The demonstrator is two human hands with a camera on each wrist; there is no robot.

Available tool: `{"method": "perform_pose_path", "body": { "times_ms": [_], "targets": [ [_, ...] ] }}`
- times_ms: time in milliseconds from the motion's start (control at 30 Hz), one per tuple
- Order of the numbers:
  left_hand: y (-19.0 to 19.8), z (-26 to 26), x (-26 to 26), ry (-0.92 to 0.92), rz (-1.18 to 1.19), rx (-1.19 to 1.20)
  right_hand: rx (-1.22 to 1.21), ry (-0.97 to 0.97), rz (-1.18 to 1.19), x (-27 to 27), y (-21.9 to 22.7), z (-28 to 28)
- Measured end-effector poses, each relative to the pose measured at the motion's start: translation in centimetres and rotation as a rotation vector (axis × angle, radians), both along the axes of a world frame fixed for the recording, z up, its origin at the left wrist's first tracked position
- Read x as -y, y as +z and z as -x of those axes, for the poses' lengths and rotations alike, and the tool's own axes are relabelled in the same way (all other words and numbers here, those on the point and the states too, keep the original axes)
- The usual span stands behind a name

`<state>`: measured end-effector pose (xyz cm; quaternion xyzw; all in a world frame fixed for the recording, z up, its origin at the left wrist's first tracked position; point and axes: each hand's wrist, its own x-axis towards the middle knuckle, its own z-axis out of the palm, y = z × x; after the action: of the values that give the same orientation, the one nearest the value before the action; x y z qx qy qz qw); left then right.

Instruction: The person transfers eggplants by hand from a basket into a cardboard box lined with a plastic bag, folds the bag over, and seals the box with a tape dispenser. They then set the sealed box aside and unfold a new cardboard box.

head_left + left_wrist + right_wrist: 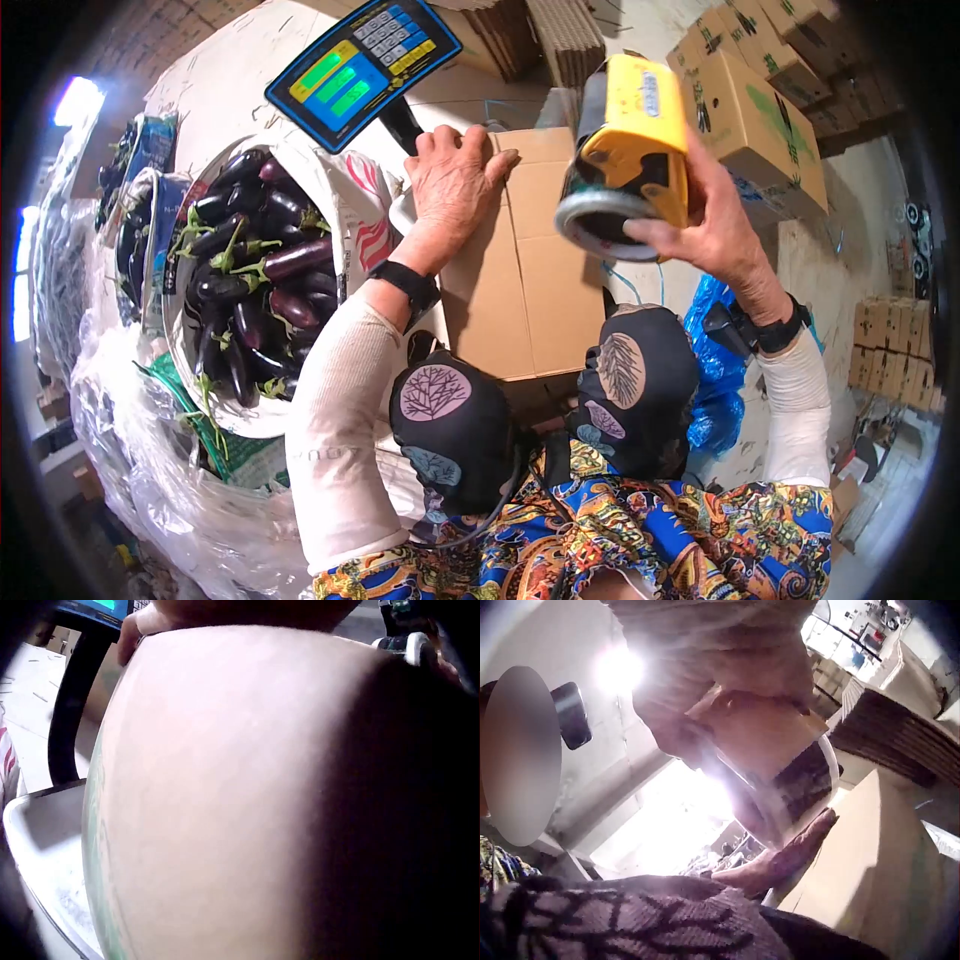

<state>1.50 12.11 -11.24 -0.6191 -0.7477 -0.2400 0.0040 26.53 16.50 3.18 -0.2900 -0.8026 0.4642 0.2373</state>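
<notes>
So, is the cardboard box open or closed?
Closed: the cardboard box has its top flaps folded flat, and the left hand presses on them.

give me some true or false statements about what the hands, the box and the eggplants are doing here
1. The left hand rests flat on the cardboard box. True.
2. The right hand holds a yellow tape dispenser. True.
3. The eggplants lie inside the cardboard box. False: they fill a white bag beside the box.
4. The box flaps stand open. False: they are folded shut under the left hand.
5. A scale display with a keypad stands behind the box. True.
</notes>
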Motion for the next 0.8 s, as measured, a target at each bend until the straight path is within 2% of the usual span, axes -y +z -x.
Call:
{"method": "perform_pose_path", "body": {
  "times_ms": [133,200,267,300,333,400,467,533,567,600,667,733,767,800],
  "targets": [
    [0.4,0.2,0.5,-0.019,-0.011,0.01,0.198,0.167,-0.14,0.1,0.5,2.6],
    [-0.1,0.5,0.6,-0.04,-0.042,0.026,0.213,0.188,-0.133,0.9,0.5,3.7],
    [-0.8,0.7,0.5,-0.036,-0.053,0.009,0.198,0.317,-0.279,0.4,-1.1,4.7],
    [-0.3,0.6,0.5,-0.028,-0.018,0.061,0.299,0.335,-0.254,0.6,-2.1,5.3],
    [0.3,0.4,0.4,-0.019,0.017,0.111,0.3,0.386,-0.405,0.6,-3.4,5.8],
    [-0.4,0.8,0.6,0.003,-0.143,0.212,0.277,0.427,-0.384,0.8,-3.1,6.6],
    [-1.8,2.4,0.5,0.067,-0.42,0.46,0.33,0.413,-0.357,0.9,-3.0,6.6],
    [2.4,3.8,4.0,0.066,-0.297,1.253,0.325,0.393,-0.334,1.3,-3.0,6.5],
    [3.6,4.7,5.9,0.046,-0.199,1.447,0.342,0.388,-0.356,1.3,-3.1,6.5],
    [4.7,5.2,7.7,0.078,-0.064,1.568,0.347,0.388,-0.358,1.4,-3.1,6.6],
    [5.1,5.6,10.4,0.022,0.101,1.673,0.357,0.384,-0.362,1.5,-2.9,6.9],
    [5.9,5.0,11.3,0.08,0.318,1.701,0.386,0.393,-0.363,1.8,-2.6,7.4],
    [5.8,4.9,12.0,-0.047,0.334,1.648,0.389,0.401,-0.381,1.9,-2.5,7.6],
    [5.7,4.5,12.0,-0.068,0.326,1.683,0.392,0.409,-0.399,2.0,-2.4,7.9]
  ]
}}
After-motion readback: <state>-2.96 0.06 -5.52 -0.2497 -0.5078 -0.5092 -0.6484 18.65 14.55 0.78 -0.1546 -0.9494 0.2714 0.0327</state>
